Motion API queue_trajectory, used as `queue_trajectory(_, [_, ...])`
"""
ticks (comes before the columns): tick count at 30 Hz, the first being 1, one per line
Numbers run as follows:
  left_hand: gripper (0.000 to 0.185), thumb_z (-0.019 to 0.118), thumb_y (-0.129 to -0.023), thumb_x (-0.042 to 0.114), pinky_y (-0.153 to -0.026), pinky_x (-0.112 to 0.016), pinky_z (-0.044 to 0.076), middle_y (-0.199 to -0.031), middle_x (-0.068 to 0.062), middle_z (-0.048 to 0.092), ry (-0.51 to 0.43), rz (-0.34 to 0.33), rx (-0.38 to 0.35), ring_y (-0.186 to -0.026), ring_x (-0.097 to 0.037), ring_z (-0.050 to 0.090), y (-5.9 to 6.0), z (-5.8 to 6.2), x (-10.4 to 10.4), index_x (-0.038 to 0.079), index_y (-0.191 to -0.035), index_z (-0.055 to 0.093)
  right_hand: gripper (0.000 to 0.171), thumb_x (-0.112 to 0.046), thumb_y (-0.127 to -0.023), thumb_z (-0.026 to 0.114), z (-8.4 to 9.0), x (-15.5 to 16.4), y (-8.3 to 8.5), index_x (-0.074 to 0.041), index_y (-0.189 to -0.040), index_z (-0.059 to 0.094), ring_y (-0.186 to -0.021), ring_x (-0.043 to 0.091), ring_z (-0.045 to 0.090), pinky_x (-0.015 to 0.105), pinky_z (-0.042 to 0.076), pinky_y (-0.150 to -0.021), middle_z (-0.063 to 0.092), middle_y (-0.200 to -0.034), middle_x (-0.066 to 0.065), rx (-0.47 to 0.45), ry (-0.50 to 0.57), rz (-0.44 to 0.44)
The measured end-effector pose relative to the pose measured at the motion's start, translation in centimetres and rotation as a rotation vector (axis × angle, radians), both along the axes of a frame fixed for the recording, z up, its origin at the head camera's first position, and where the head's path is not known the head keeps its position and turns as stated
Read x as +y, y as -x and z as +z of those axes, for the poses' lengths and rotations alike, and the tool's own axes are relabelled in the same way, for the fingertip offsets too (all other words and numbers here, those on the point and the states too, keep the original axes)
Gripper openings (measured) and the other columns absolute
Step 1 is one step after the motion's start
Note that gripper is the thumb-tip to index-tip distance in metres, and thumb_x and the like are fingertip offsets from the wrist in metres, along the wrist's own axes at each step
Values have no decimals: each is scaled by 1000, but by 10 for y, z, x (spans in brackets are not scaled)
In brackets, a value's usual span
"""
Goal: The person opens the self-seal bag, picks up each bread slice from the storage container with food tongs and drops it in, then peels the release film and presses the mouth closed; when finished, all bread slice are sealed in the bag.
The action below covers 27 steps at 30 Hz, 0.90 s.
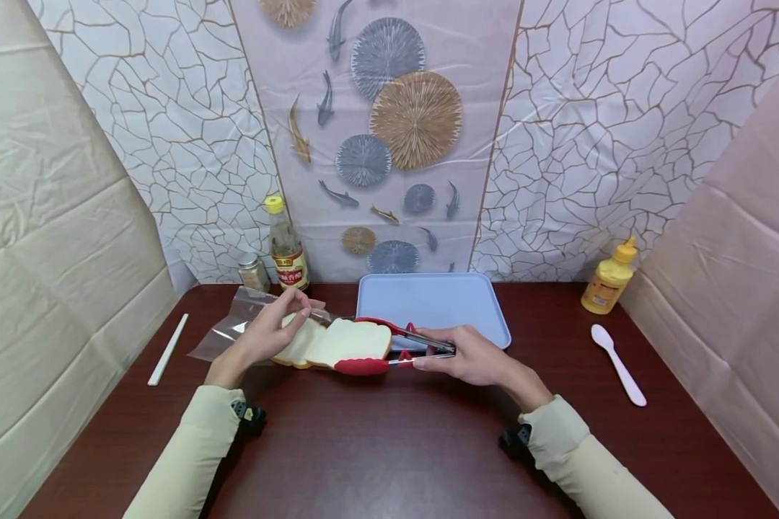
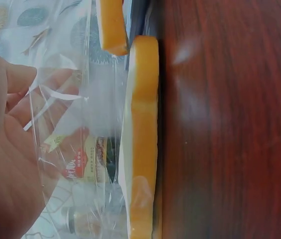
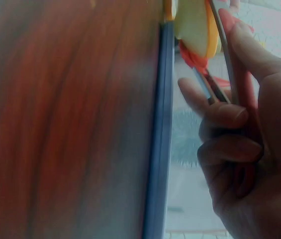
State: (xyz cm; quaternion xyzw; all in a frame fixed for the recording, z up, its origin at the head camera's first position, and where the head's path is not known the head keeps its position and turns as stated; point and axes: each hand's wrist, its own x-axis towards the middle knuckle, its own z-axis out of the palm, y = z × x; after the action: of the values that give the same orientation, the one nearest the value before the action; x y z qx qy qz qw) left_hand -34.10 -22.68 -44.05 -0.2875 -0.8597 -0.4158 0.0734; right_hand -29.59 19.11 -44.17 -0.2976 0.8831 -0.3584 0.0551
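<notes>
My left hand (image 1: 273,326) pinches the upper edge of a clear plastic bag (image 1: 223,335), thumb and fingertips meeting at the film. One white bread slice with a golden crust (image 2: 144,139) lies low behind the film in the left wrist view. My right hand (image 1: 470,355) grips red-tipped metal tongs (image 1: 361,367), fingers curled round the handles. Between the tong heads is a second bread slice (image 1: 353,342), its left end overlapping the first at the bag's mouth. In the left wrist view this second slice (image 2: 112,27) sits higher than the first.
A light blue tray (image 1: 431,299) lies behind the tongs. At the back left stand a yellow-capped sauce bottle (image 1: 288,252) and a small jar (image 1: 253,272). A yellow squeeze bottle (image 1: 609,280) and white spoon (image 1: 619,365) are on the right, a white stick (image 1: 168,349) far left.
</notes>
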Motion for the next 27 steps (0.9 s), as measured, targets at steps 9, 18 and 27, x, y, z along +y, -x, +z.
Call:
queue_trajectory(9, [4,61,-111,12,-118,-47,48,-133,-5,78,-5,4,9,-137,-29,68,0,1,-4,11,-110,57,75,-57,-96,78,0,-7,-5,-19,-157,57,-91,15,64,27,51,-74,73,-102,-8,26,30,-48])
queue_trajectory(18, [7,65,-107,11,-119,-61,44,-135,-8,77,74,-14,-52,-137,-30,66,1,0,-4,18,-106,63,73,-56,-97,78,-2,-11,-4,-18,-156,59,-85,11,62,26,50,-71,72,-99,-7,45,32,-44])
queue_trajectory(27, [9,68,-108,21,-117,-58,48,-135,-7,77,166,-3,-8,-133,-29,67,1,-3,-5,12,-104,67,78,-62,-98,73,7,-18,-13,-15,-157,57,-70,6,53,26,48,-67,63,-81,-11,192,-184,-45])
